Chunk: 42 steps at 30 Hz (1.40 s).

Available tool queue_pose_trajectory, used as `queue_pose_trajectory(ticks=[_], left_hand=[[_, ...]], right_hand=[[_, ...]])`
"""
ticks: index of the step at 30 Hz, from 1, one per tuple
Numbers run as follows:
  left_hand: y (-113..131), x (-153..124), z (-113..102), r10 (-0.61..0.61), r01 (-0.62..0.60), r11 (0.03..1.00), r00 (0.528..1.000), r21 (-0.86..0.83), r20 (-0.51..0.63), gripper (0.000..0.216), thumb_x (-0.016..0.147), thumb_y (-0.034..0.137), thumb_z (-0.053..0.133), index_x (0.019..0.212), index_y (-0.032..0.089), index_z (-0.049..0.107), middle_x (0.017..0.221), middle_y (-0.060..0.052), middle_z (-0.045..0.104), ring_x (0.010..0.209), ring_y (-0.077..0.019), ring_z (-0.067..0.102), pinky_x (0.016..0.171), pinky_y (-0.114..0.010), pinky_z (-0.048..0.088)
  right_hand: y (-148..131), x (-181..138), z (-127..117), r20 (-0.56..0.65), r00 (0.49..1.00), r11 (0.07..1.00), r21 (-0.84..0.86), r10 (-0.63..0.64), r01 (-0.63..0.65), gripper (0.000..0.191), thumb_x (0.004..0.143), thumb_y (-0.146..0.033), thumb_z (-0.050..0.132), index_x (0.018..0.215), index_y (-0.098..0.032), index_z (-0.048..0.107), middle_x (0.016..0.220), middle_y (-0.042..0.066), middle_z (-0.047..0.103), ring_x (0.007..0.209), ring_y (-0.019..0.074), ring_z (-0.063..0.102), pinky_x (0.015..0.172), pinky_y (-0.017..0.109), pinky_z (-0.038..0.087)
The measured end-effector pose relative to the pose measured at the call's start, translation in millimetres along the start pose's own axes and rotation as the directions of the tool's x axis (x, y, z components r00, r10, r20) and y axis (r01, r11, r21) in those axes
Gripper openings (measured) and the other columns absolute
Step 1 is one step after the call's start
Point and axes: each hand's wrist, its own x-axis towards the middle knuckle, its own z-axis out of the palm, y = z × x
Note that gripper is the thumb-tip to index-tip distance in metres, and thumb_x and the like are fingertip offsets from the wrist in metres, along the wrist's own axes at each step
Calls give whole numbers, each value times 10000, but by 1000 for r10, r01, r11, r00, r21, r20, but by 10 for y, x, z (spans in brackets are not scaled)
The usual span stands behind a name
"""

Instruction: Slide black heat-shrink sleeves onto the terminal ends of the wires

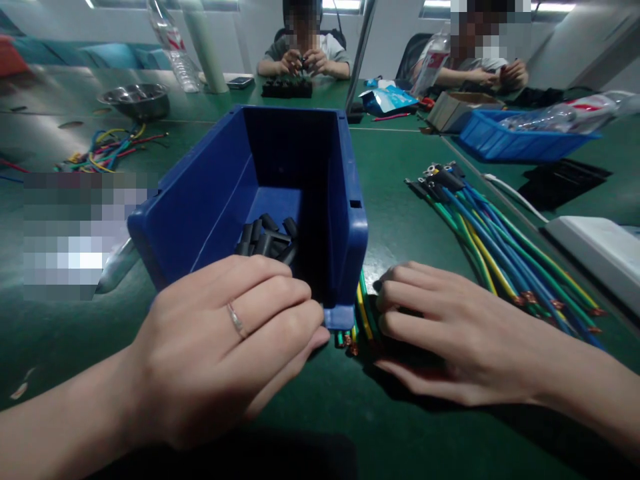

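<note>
The left hand lies at the near end of a deep blue bin, its fingers pressed together and bent over that end, with a ring on one finger; the fingertips are hidden, so whether they pinch anything cannot be told. Just past its knuckles, on the floor of the bin, lies a small heap of short black sleeves. The right hand is on the other side of the bin, low over the green worktop, with its fingers curled and its thumb apart from them; its grip is partly hidden, and whether it holds anything cannot be told. Just to the left of its fingertips, green and yellow wires run beside the bin, with bare copper ends near the left thumb. Beyond the right hand and its wrist is a larger bundle of blue, green and yellow wires, with metal terminals at the far end. Farther beyond that hand stands a light blue tray carrying a plastic bottle. Well beyond the left hand, to its left, are loose coloured wires and a steel bowl.
</note>
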Motion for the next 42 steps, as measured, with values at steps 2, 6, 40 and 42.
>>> queue_pose_trajectory(ticks=[2,6,40,42], left_hand=[[8,-5,1,-5,5,1000,1000,2,-4,63,1079,174,591,1066,184,652,934,-14,819,896,-187,751,860,-317,619],[30,-67,41,-15,15,1000,999,-14,-46,55,1073,169,607,1087,188,656,956,-5,809,932,-174,703,955,-298,584],[-25,-6,15,37,-44,994,997,-100,-64,157,1135,224,565,1079,162,698,957,26,826,880,-144,702,804,-259,563],[-2,-19,-5,45,-51,995,997,-86,-65,189,1149,221,527,1083,161,693,971,23,834,893,-144,724,792,-269,574]], right_hand=[[-10,-1,19,7,1000,1000,-13,-7,7,230,1076,-273,515,865,-212,581,837,19,575,763,180,451,700,350,309],[-34,7,47,22,1000,999,-35,-18,18,187,1045,-212,515,874,-219,589,848,13,588,762,187,443,703,365,294],[112,-29,-57,213,959,791,546,186,-275,108,1028,-217,583,925,-200,608,921,-3,677,887,143,588,928,336,447],[93,-14,-58,210,955,804,519,210,-291,113,1034,-222,569,924,-208,584,905,-8,654,867,142,568,895,324,448]])
